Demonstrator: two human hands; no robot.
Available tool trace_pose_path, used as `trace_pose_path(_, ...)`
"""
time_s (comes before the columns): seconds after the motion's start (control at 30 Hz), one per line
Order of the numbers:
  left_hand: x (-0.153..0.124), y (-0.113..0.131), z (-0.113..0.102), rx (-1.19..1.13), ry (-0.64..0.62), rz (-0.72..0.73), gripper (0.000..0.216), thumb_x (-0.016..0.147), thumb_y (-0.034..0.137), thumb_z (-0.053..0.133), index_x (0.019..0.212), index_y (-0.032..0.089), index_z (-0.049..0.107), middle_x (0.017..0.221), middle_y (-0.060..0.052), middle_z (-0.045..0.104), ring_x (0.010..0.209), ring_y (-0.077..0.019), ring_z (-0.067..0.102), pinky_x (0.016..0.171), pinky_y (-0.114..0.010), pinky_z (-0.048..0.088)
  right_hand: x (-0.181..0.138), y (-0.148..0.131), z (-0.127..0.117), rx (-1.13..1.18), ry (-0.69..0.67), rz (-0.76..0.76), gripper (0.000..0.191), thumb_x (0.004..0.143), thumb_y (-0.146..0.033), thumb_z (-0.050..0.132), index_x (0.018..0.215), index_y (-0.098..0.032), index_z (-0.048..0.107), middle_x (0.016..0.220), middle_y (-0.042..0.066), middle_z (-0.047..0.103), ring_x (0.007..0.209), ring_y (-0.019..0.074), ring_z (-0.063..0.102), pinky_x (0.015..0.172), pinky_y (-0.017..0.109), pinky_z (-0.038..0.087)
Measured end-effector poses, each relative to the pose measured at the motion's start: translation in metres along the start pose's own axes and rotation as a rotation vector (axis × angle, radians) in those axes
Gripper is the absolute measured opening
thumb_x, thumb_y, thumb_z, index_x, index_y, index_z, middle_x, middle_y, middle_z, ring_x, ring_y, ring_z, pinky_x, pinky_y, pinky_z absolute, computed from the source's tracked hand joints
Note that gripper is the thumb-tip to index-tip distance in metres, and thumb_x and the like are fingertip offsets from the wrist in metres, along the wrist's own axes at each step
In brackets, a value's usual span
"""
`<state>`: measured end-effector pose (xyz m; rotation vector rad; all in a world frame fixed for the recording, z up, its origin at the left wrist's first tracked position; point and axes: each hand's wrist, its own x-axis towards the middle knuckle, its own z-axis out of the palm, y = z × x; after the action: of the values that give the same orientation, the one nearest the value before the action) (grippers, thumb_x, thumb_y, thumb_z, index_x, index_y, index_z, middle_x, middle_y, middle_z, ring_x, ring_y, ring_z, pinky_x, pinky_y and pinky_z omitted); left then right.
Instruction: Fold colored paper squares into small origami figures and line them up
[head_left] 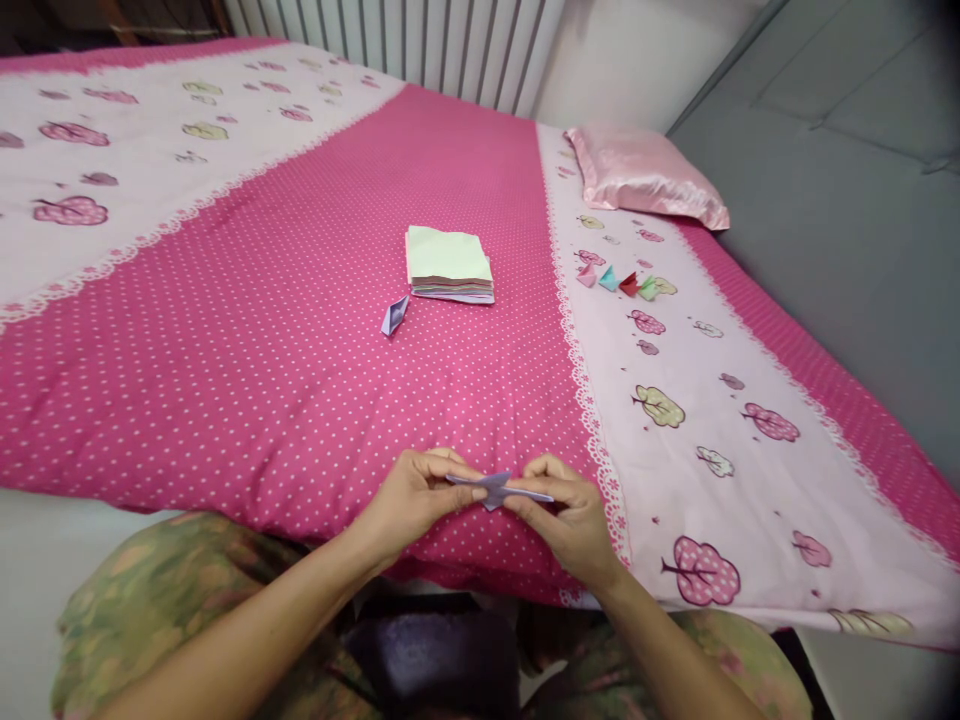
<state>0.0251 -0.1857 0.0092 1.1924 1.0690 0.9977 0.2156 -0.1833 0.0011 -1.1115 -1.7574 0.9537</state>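
Note:
A folded piece of purple paper (496, 488) is held between my two hands at the near edge of the bed. My left hand (420, 495) pinches its left side between thumb and fingers. From the other side, my right hand (566, 510) grips the right part the same way. A small point of the paper stands up between the two thumbs. Farther off lies another folded purple paper piece (395, 316), shaped like a small boat. Close behind it rests a stack of square coloured paper (448, 256) with a pale green sheet on top.
Small folded paper pieces in pink (587, 275), blue (608, 279), red (629, 285) and green (649, 288) sit in a row on the bedspread (480, 390). A pink satin pillow (649, 178) lies at the back right, beside a grey wall (840, 200).

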Motion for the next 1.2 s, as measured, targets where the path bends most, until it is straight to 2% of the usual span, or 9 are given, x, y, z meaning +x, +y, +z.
trace_pose_path(0.1, 0.000, 0.001, 0.002, -0.041, 0.001, -0.048, 0.014, 0.065, 0.031, 0.072, 0.063, 0.017, 0.071, 0.062, -0.002, 0.063, 0.059, -0.0123, 0.056, 0.056, -0.024, 0.044, 0.000, -0.001, 0.000, 0.049, -0.021, 0.030, 0.009, 0.076, -0.026, 0.066, 0.081, -0.024, 0.074, 0.074, 0.003, 0.067, 0.067, 0.0155, 0.061, 0.061, 0.029, 0.052)
trace_pose_path(0.23, -0.001, 0.000, 0.006, -0.020, -0.010, -0.082, 0.016, 0.064, 0.031, 0.072, 0.064, 0.015, 0.068, 0.058, 0.001, 0.059, 0.053, -0.0097, 0.052, 0.052, -0.021, 0.039, -0.004, -0.001, 0.005, 0.128, -0.072, 0.189, 0.011, 0.076, -0.030, 0.066, 0.076, -0.021, 0.073, 0.058, 0.001, 0.067, 0.051, 0.0135, 0.061, 0.051, 0.026, 0.052)
trace_pose_path(0.4, -0.002, 0.000, 0.008, 0.095, -0.030, -0.044, 0.026, 0.068, 0.034, 0.069, 0.053, 0.013, 0.064, 0.053, 0.001, 0.052, 0.051, -0.0094, 0.046, 0.049, -0.021, 0.033, -0.008, -0.001, 0.013, 0.338, -0.110, 0.396, 0.018, 0.075, -0.035, 0.065, 0.073, -0.016, 0.066, 0.054, 0.000, 0.067, 0.047, 0.0126, 0.063, 0.046, 0.022, 0.052)
trace_pose_path(0.57, -0.004, -0.001, 0.009, 0.006, -0.005, -0.188, 0.029, 0.066, 0.037, 0.068, 0.052, 0.014, 0.059, 0.049, 0.003, 0.049, 0.045, -0.0087, 0.041, 0.047, -0.021, 0.029, -0.008, -0.002, 0.008, 0.240, -0.093, 0.332, 0.017, 0.079, -0.034, 0.061, 0.077, -0.017, 0.063, 0.059, 0.001, 0.068, 0.054, 0.0131, 0.064, 0.051, 0.023, 0.051)
trace_pose_path(0.7, -0.004, -0.003, 0.008, -0.006, 0.045, -0.200, 0.031, 0.065, 0.035, 0.069, 0.049, 0.014, 0.052, 0.047, 0.005, 0.040, 0.044, -0.0070, 0.034, 0.046, -0.021, 0.024, -0.005, -0.006, 0.001, 0.067, -0.069, 0.193, 0.015, 0.082, -0.029, 0.058, 0.073, -0.018, 0.064, 0.059, 0.000, 0.066, 0.054, 0.0126, 0.062, 0.053, 0.022, 0.049)
trace_pose_path(0.83, -0.004, -0.004, 0.008, -0.028, 0.020, -0.213, 0.031, 0.066, 0.036, 0.068, 0.051, 0.014, 0.053, 0.049, 0.005, 0.040, 0.046, -0.0072, 0.035, 0.047, -0.021, 0.025, -0.004, -0.008, -0.003, 0.012, -0.067, 0.128, 0.019, 0.083, -0.026, 0.056, 0.068, -0.018, 0.064, 0.060, 0.000, 0.065, 0.056, 0.0125, 0.061, 0.056, 0.023, 0.047)
trace_pose_path(1.07, -0.003, -0.001, 0.007, -0.078, 0.001, -0.247, 0.030, 0.065, 0.035, 0.070, 0.053, 0.012, 0.055, 0.051, 0.004, 0.044, 0.048, -0.0071, 0.037, 0.049, -0.021, 0.027, -0.005, -0.005, -0.003, 0.083, -0.102, 0.205, 0.021, 0.084, -0.028, 0.056, 0.066, -0.017, 0.061, 0.058, 0.000, 0.064, 0.056, 0.0111, 0.059, 0.057, 0.021, 0.045)
trace_pose_path(1.2, -0.004, -0.002, 0.007, -0.075, -0.002, -0.249, 0.030, 0.065, 0.035, 0.070, 0.053, 0.011, 0.057, 0.050, 0.004, 0.045, 0.047, -0.0066, 0.037, 0.047, -0.021, 0.026, -0.005, -0.004, 0.001, 0.222, -0.139, 0.271, 0.011, 0.079, -0.029, 0.062, 0.081, -0.018, 0.060, 0.069, -0.001, 0.064, 0.061, 0.0108, 0.059, 0.056, 0.020, 0.045)
